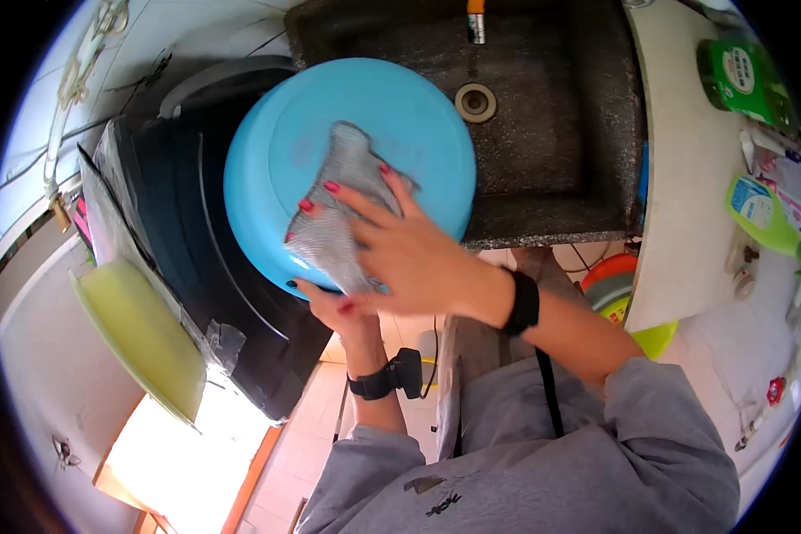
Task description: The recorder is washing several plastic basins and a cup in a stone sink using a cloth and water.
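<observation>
A round light-blue plastic basin is held with its underside facing up, over the left part of a dark stone sink. My left hand grips the basin's near edge from below; most of its fingers are hidden. Spread across a grey striped cloth, my right hand presses it onto the basin's bottom. The cloth is crumpled, with its far end reaching past my fingertips. Black bands circle both wrists.
An orange-and-metal faucet tip points into the sink above the drain. At left stands a dark washing machine, with a yellow-green basin beside it. A pale counter at right bears a green bottle and a spray bottle.
</observation>
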The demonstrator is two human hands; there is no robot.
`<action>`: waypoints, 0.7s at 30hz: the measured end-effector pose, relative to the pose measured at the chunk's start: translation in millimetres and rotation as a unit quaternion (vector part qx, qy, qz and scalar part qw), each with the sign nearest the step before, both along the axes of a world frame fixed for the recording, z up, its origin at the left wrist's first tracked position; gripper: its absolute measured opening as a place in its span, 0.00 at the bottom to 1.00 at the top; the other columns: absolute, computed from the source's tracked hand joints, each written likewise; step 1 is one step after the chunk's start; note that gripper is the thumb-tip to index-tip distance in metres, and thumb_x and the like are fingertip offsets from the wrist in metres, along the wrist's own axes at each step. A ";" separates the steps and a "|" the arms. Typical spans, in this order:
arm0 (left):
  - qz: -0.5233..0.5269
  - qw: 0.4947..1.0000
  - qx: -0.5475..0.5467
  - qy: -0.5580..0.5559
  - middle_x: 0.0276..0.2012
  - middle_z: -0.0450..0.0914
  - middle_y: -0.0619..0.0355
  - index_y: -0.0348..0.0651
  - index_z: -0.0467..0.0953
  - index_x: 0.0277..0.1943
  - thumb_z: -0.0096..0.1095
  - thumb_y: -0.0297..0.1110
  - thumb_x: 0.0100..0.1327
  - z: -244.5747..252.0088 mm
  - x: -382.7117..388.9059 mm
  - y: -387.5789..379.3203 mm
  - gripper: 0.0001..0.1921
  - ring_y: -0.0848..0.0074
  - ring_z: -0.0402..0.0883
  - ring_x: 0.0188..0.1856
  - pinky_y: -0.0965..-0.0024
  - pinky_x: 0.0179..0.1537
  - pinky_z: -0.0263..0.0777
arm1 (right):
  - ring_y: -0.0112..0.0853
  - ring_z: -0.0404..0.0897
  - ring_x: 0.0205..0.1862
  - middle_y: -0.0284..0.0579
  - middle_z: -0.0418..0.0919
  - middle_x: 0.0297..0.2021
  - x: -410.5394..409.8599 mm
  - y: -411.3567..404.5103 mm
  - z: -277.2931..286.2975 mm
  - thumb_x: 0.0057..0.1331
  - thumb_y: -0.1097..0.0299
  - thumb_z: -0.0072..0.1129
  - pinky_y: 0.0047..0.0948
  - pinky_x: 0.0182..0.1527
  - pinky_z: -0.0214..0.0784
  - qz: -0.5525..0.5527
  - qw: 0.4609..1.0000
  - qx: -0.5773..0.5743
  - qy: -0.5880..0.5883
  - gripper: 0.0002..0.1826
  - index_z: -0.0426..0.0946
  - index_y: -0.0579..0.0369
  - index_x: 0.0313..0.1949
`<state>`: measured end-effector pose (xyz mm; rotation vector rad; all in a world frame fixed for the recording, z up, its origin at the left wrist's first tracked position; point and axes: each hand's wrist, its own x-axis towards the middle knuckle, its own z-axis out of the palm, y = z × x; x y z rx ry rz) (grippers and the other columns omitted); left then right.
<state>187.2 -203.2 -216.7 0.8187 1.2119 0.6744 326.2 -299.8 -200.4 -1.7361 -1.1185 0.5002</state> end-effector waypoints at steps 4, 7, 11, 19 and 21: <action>0.037 0.998 -0.023 0.037 0.52 0.71 0.54 0.36 0.64 0.56 0.42 0.44 0.67 -39.7 -36.5 7.8 0.22 0.68 0.72 0.51 0.64 0.52 0.68 | 0.40 0.49 0.66 0.38 0.54 0.63 30.0 17.8 -35.4 0.60 0.49 0.48 0.57 0.63 0.37 -0.087 0.982 -0.081 -0.149 0.25 0.70 0.47 0.52; 0.016 0.996 -0.047 0.077 0.56 0.68 0.55 0.38 0.60 0.59 0.40 0.44 0.67 -67.7 -54.5 11.0 0.23 0.68 0.70 0.54 0.64 0.54 0.67 | 0.38 0.51 0.65 0.38 0.58 0.61 11.5 -1.7 -15.9 0.56 0.52 0.53 0.54 0.63 0.37 0.025 0.962 -0.193 -0.190 0.25 0.69 0.43 0.54; 0.039 0.996 -0.060 0.055 0.54 0.69 0.53 0.36 0.61 0.58 0.38 0.44 0.67 -101.0 -50.1 -7.6 0.23 0.67 0.71 0.53 0.64 0.53 0.68 | 0.35 0.52 0.65 0.40 0.57 0.62 -36.1 -2.0 -20.7 0.52 0.58 0.59 0.44 0.64 0.42 0.155 0.969 -0.076 -0.175 0.31 0.64 0.42 0.57; 0.114 0.992 -0.057 0.021 0.51 0.71 0.49 0.33 0.65 0.55 0.34 0.43 0.67 -139.9 -71.4 -24.9 0.23 0.65 0.73 0.50 0.62 0.51 0.69 | 0.44 0.52 0.65 0.46 0.54 0.63 -22.4 5.2 -0.1 0.55 0.64 0.55 0.47 0.62 0.45 -0.018 0.941 -0.251 -0.228 0.34 0.57 0.53 0.61; 0.135 0.989 -0.060 0.005 0.50 0.72 0.47 0.32 0.66 0.54 0.33 0.43 0.67 -146.8 -72.1 -30.0 0.23 0.64 0.74 0.49 0.62 0.50 0.70 | 0.44 0.49 0.66 0.48 0.52 0.63 -31.7 17.4 3.0 0.57 0.63 0.54 0.49 0.61 0.47 -0.041 0.917 -0.281 -0.280 0.33 0.57 0.55 0.61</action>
